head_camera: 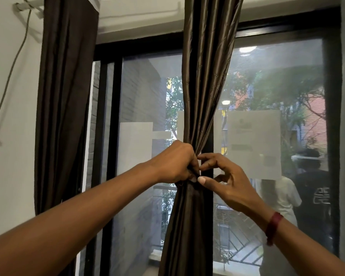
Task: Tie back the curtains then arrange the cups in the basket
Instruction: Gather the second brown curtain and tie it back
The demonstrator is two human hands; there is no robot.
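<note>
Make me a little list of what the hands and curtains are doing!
middle curtain: bunched at its waist, in front of the window
left hand: fist closed around the bunch
right hand: thumb and fingertips pinching at the same spot
tie: too hidden to tell
left curtain: hanging loose by the wall
cups and basket: not in view

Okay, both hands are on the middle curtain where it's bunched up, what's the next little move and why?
Probably pull the tie snug and fasten it. The left hand already clamps the middle curtain into a tight waist, and the right hand pinches at the same spot with thumb and fingertip. The fabric flares out above and below, so only this gather needs securing. The tie itself is hidden.
</note>
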